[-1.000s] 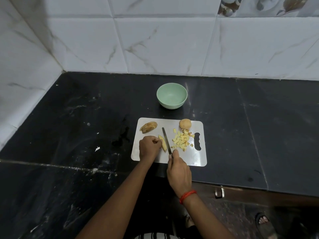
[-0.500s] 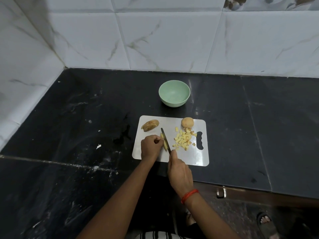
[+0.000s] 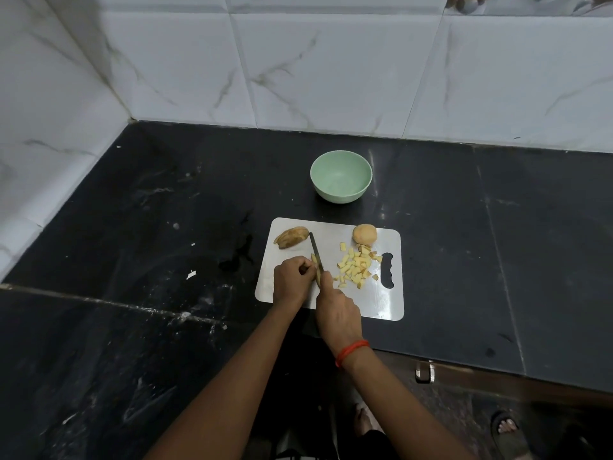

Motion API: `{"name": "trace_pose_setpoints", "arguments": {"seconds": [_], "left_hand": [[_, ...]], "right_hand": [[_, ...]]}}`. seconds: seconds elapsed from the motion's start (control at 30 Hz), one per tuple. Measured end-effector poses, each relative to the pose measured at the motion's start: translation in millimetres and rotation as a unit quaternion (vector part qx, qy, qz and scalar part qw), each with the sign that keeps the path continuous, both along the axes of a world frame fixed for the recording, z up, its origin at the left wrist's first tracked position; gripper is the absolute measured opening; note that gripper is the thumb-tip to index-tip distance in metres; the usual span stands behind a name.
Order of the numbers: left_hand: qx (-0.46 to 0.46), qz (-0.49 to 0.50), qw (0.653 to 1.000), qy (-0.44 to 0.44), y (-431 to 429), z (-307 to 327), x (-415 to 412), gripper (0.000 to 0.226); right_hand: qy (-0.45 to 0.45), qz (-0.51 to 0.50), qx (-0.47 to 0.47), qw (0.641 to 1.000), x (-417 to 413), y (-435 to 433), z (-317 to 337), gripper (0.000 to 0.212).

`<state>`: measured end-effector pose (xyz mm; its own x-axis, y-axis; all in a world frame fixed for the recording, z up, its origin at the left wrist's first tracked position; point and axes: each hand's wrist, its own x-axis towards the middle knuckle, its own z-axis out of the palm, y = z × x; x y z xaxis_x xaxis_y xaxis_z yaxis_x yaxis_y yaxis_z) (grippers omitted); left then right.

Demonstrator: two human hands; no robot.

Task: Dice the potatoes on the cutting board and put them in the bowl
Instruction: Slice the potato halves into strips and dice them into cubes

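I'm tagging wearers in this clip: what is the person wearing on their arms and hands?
No sleeves are in view. The right hand has a red-orange thread band round its wrist. The left hand and its wrist show no band, watch or ring.

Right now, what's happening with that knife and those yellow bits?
A person is dicing potatoes on the cutting board. The left hand holds a potato piece while the right hand grips the knife and cuts it. A pile of diced potato lies beside it, a long chunk and a round chunk wait at the far edge, and the green bowl holds nothing yet.
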<state>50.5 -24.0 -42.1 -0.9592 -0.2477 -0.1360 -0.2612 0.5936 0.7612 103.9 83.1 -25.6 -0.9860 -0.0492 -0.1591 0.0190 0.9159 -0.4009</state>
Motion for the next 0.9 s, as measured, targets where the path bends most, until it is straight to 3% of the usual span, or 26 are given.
{"name": "trace_pose_setpoints", "arguments": {"seconds": [0.17, 0.27, 0.37, 0.43, 0.57, 0.7, 0.9], "left_hand": [[-0.005, 0.013, 1.0, -0.019, 2.0, 2.0, -0.6, 0.015], [-0.017, 0.022, 0.999, -0.03, 3.0, 4.0, -2.5, 0.011], [-0.028, 0.028, 0.999, -0.03, 5.6, 4.2, -1.8, 0.011], [-0.037, 0.036, 0.999, -0.019, 7.8, 4.6, -0.3, 0.012], [-0.035, 0.048, 0.998, -0.012, 11.6, 6.1, 1.7, 0.012], [-0.026, 0.049, 0.998, -0.033, 8.9, 10.6, 0.6, 0.011], [-0.034, 0.07, 0.996, -0.041, -11.6, 6.3, 7.7, 0.014]], "right_hand": [[-0.011, 0.04, 0.041, 0.998, 46.3, 15.6, -4.9, 0.029], [-0.027, 0.047, 0.093, 0.994, 89.8, 32.4, -10.1, 0.035], [-0.055, 0.014, 0.042, 0.997, 105.4, 50.3, -1.8, 0.019], [-0.007, -0.017, -0.001, 1.0, 99.6, 55.0, 2.6, 0.007], [0.089, -0.056, -0.067, 0.992, 58.6, 46.4, 8.6, 0.017], [0.096, -0.053, -0.087, 0.99, 21.5, 35.7, 2.1, 0.017], [0.106, -0.025, -0.079, 0.991, 37.0, 39.5, -17.9, 0.02]]}}
